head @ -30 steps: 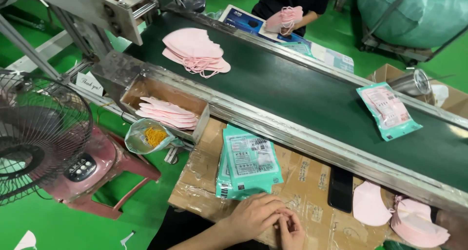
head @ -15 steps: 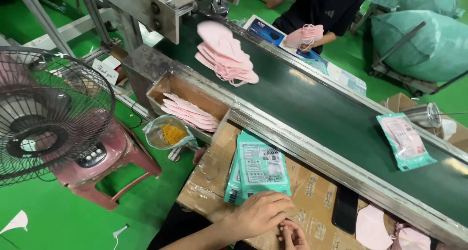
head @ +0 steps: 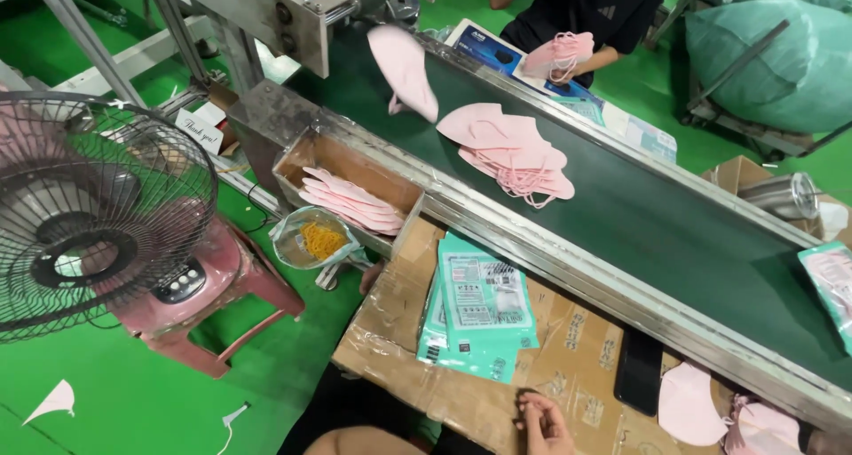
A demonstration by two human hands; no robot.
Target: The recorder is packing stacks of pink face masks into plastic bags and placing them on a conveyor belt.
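The stack of teal printed pouches [head: 479, 317] lay flat on our cardboard-covered table [head: 577, 348], each pouch a glossy rectangle with a paler front panel; we could not count them exactly, only that several lay fanned on one another. It sat just up and to the left of our fingers [head: 532, 412]. One of our hands [head: 543, 424] showed at the bottom edge, and we could not tell whether it was the left or the right; its fingers were loosely curled, tips resting on the cardboard, holding nothing that we could see. The other hand was out of view.

Beyond the fingers ran the dark green conveyor belt [head: 674, 233], carrying one pile of pink masks [head: 510, 149], with one more pink mask [head: 404, 69] dropping from the machine above. Farther left of the fingers, an open box [head: 351, 189] held another row of pink masks. One black phone [head: 639, 371] lay just right of the fingers, and a person across the belt held a bunch of pink masks [head: 559, 54]
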